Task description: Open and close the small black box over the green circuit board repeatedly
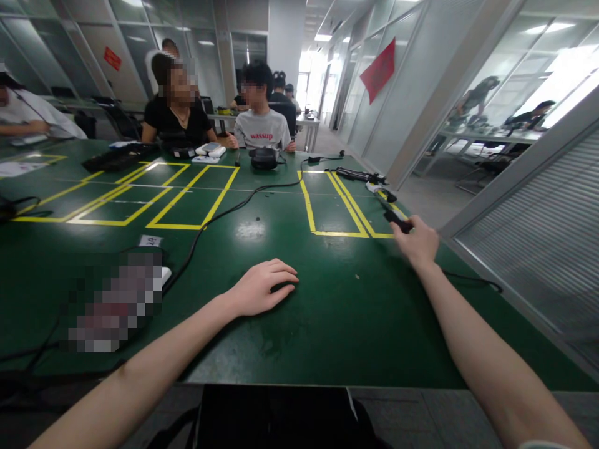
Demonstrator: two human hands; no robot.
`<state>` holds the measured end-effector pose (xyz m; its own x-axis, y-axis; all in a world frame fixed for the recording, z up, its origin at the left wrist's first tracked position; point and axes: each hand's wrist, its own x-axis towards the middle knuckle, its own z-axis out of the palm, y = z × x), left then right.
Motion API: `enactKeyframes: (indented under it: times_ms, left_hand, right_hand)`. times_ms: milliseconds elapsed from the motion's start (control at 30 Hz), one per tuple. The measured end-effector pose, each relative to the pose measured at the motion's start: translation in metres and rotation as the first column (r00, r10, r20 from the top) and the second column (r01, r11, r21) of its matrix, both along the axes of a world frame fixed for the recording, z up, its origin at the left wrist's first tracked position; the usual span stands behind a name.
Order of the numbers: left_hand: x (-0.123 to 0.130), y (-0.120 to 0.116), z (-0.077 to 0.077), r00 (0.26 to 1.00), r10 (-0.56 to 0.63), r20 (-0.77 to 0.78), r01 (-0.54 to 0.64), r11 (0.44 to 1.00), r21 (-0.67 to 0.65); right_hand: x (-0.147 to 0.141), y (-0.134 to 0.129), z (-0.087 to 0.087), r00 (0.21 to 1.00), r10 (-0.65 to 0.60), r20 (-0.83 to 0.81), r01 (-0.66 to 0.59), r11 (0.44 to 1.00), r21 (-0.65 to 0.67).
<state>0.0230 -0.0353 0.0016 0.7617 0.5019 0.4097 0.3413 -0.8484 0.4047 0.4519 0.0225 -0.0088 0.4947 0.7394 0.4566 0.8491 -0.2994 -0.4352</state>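
Pinching a black object point(395, 220), the right hand point(420, 242) could drop it over the green tabletop's point(337, 330) right edge if its hold loosens; the left hand point(264, 287) lies loosely open mid-tabletop.

Whitish sleeve edge point(545, 445) (barely showing).

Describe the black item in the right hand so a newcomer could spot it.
On the green table, follow the yellow tape to the right edge. There, the right hand holds the black item; unlike the black rod-like gear farther back, it is gripped.
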Motion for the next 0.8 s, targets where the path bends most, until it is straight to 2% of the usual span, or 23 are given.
enactKeyframes:
  times_ms: [67,133,267,433,500,633,800]
  left_hand:
    - [0.000,0.000,0.000,1.000,-0.002,-0.002,0.002,1.000,0.002]
    - [0.000,0.000,0.001,1.000,0.000,-0.006,0.000,1.000,0.004]
    - [-0.001,0.000,0.000,1.000,0.007,-0.007,-0.007,1.000,-0.001]
    - [0.000,-0.001,-0.001,1.000,-0.001,-0.007,0.001,1.000,-0.011]
    - [0.000,-0.001,-0.001,1.000,-0.005,-0.003,0.005,1.000,-0.011]
    - [0.000,0.000,-0.001,1.000,-0.005,0.000,0.005,1.000,-0.015]
    - [-0.001,-0.001,-0.001,1.000,-0.005,-0.011,0.004,1.000,-0.018]
  right_hand:
    - [-0.004,0.000,-0.002,0.998,-0.018,0.059,0.025,0.992,-0.120]
    - [-0.006,0.002,-0.003,0.995,-0.062,0.084,0.074,0.986,-0.150]
    - [0.003,0.005,-0.005,0.990,-0.128,0.053,0.135,0.979,-0.155]
    - [0.016,0.006,-0.008,0.998,-0.006,-0.058,-0.002,0.992,-0.130]
    - [0.017,0.007,-0.009,0.993,0.006,-0.119,-0.017,0.996,-0.092]
    - [0.019,0.008,-0.009,0.967,-0.090,-0.240,0.082,0.996,-0.042]
    - [0.026,0.011,-0.008,0.945,-0.141,-0.296,0.120,0.989,-0.087]
